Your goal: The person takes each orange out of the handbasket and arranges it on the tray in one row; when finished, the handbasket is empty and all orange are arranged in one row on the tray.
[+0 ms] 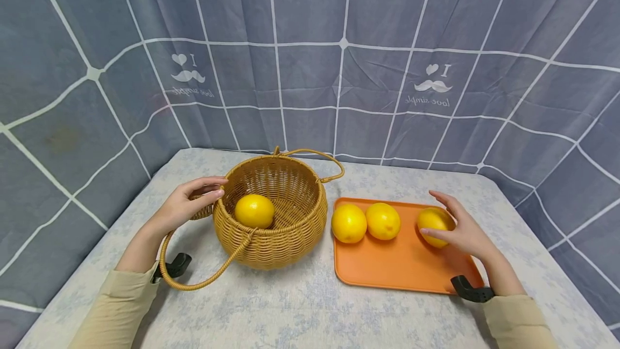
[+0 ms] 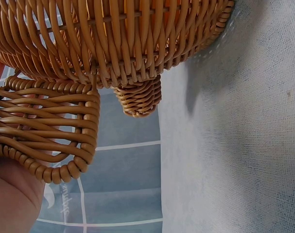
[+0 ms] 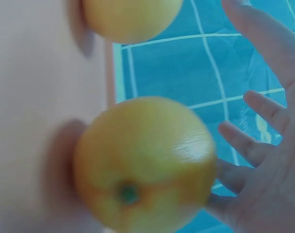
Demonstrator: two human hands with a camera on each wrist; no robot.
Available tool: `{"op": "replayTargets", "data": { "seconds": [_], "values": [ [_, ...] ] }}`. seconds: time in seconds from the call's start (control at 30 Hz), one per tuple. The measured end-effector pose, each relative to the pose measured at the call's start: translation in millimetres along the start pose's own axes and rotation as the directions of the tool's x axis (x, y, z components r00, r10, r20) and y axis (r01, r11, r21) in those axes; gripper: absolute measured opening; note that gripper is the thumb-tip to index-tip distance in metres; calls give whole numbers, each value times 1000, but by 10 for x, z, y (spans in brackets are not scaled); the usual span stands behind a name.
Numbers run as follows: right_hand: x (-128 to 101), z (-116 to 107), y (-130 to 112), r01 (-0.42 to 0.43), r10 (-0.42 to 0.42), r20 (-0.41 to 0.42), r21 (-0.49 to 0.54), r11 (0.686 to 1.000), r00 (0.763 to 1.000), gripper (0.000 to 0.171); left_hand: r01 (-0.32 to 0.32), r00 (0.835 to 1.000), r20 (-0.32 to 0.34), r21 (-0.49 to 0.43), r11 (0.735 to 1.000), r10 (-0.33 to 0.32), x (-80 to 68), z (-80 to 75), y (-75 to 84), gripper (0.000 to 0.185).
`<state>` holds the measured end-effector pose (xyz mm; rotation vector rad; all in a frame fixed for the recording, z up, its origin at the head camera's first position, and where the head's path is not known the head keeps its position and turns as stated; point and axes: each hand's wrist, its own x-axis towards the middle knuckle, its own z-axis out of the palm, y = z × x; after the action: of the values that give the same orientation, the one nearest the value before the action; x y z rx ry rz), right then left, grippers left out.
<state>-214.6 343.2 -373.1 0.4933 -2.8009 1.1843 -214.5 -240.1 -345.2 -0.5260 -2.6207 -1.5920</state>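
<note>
A round wicker basket (image 1: 271, 246) stands left of the middle, with one yellow orange (image 1: 254, 211) inside. My left hand (image 1: 186, 203) grips the basket at its left side; the left wrist view shows a woven flap (image 2: 45, 126) lying over the palm, and most of the fingers are hidden there. To the right, an orange plastic tray (image 1: 387, 268) bears more oranges. Two of them, a left orange (image 1: 349, 223) and a middle orange (image 1: 383, 221), sit side by side. Around the right orange (image 3: 142, 165), my right hand (image 1: 462, 228) is spread, thumb and fingers apart.
One looped basket handle (image 1: 194, 287) hangs out toward the front left, and another handle (image 1: 315, 151) leans to the back right. A patterned cloth (image 1: 300, 311) covers the table. Behind it hangs a grey-blue curtain (image 1: 310, 79) with white lines.
</note>
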Motion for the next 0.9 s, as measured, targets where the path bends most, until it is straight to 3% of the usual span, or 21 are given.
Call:
{"op": "replayTargets", "data": {
  "seconds": [0.27, 0.63, 0.9],
  "values": [
    [181, -113, -303, 146, -146, -9, 21, 989, 989, 77, 0, 1000, -1, 4, 1000, 0, 0, 0, 2, 40],
    [737, -152, -1180, 365, -382, 61, 196, 910, 922, 63, 2, 1000, -4, 8, 1000, -2, -12, 2, 2, 40],
    [1226, 127, -1805, 363, -444, 185, 352, 863, 877, 60, 8, 1000, 2, -5, 1000, -8, -20, 1, 9, 41]
  ]
}}
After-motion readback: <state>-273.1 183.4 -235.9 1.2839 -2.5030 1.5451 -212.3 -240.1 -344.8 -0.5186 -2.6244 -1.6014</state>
